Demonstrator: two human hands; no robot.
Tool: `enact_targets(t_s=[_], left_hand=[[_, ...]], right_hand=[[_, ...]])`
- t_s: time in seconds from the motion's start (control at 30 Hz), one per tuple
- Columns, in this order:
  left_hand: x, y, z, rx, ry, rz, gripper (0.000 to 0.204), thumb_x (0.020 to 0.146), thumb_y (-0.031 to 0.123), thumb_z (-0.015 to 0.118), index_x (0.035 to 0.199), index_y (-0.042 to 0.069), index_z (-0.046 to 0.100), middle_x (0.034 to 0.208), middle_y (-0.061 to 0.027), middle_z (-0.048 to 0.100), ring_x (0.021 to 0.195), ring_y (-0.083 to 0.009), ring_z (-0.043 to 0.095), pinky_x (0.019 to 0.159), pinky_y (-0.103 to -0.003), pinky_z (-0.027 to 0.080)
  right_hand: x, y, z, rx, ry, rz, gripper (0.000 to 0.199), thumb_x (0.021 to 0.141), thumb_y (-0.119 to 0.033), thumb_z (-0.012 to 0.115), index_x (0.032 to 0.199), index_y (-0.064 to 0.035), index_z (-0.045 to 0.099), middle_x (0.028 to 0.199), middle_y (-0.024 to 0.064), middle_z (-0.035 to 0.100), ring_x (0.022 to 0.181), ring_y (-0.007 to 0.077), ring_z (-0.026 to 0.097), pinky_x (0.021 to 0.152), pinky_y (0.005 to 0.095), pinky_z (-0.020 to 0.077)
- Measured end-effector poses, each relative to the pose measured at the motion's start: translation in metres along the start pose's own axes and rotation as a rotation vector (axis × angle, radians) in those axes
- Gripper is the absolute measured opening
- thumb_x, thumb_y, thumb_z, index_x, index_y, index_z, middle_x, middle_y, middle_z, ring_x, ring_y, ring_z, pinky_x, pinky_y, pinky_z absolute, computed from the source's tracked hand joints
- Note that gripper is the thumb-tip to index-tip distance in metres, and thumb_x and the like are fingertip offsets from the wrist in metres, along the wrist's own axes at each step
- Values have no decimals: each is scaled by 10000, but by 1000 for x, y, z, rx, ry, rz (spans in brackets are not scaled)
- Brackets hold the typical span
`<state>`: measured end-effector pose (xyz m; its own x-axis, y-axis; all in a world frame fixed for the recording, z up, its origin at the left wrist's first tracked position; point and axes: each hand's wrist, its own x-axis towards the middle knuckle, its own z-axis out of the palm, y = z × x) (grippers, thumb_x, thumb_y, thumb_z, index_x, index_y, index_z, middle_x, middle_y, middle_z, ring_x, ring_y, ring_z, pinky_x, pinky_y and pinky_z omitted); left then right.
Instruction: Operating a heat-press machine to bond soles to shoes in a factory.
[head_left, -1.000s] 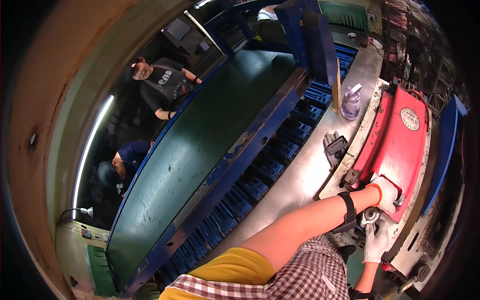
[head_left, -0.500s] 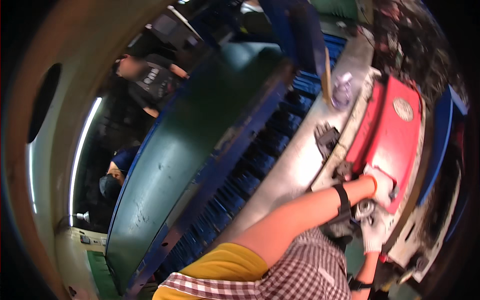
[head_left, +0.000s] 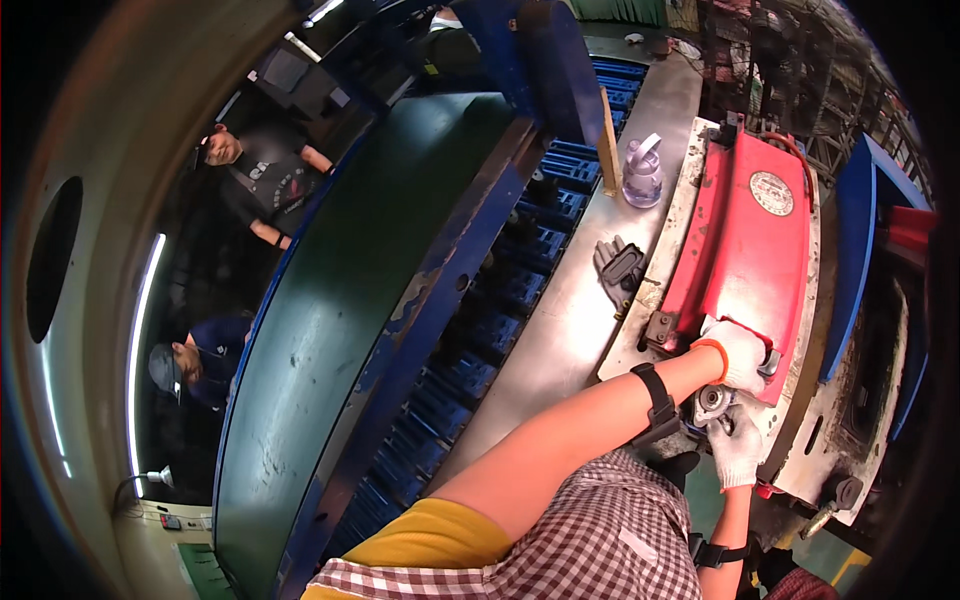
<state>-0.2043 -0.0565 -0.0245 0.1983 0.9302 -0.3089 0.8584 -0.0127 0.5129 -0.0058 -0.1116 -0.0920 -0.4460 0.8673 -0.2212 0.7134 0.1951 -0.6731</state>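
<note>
My left hand (head_left: 737, 352), in a white glove with an orange cuff and a black band on the wrist, grips the near corner of a red cover (head_left: 760, 250) lying on a pale metal base (head_left: 680, 215). Just below it my right hand (head_left: 738, 448), also white-gloved, is closed around a small round grey metal fitting (head_left: 712, 402) at the base's edge. Both hands nearly touch over this fitting, and its lower part is hidden by my fingers.
A steel bench (head_left: 560, 330) carries a pair of grey gloves (head_left: 618, 270), a clear plastic bottle (head_left: 641, 172) and a wooden stick (head_left: 607, 140). A big green curved panel (head_left: 350, 330) in a blue frame lies left. Two people (head_left: 255, 175) (head_left: 190, 365) stand beyond it.
The view has swung a little, so the scene sits differently in the picture. Both hands stay at the same corner of the red cover, by the fitting.
</note>
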Motion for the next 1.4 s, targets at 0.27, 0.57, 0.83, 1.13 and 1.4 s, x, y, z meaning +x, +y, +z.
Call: enact_targets(t_s=[0.27,0.57,0.83,1.13,1.4], left_hand=[[3,-3,7,21,1,6,459,810,485,701,969,74,829,942,-190,786,896,-364,775,817,-490,594],[4,-3,8,13,0,-12,494,805,514,713,972,65,829,944,-188,788,899,-362,777,819,-490,595],[4,-4,10,14,29,7,512,797,536,724,953,59,823,939,-194,787,885,-366,777,811,-491,597],[0,-2,5,5,34,12,495,803,520,711,902,46,816,890,-222,771,858,-394,770,803,-504,598],[-1,0,-1,14,-12,-3,491,812,510,720,948,49,818,936,-220,777,896,-387,771,819,-497,595]], right_hand=[[3,7,1,-7,-25,-9,289,856,-186,762,1082,-16,699,928,191,736,846,332,733,820,420,564],[3,15,4,73,-22,-51,261,877,-168,753,1079,-16,692,920,187,734,837,323,725,819,423,559],[3,15,2,68,-50,-57,274,886,-163,758,1107,-14,693,947,177,751,873,298,738,852,407,560],[1,17,4,71,-35,7,278,871,-190,791,1067,-29,678,908,178,736,831,303,732,818,410,566],[-1,5,-1,-23,-6,22,303,861,-208,795,1087,-31,698,934,186,749,872,354,739,841,429,568]])
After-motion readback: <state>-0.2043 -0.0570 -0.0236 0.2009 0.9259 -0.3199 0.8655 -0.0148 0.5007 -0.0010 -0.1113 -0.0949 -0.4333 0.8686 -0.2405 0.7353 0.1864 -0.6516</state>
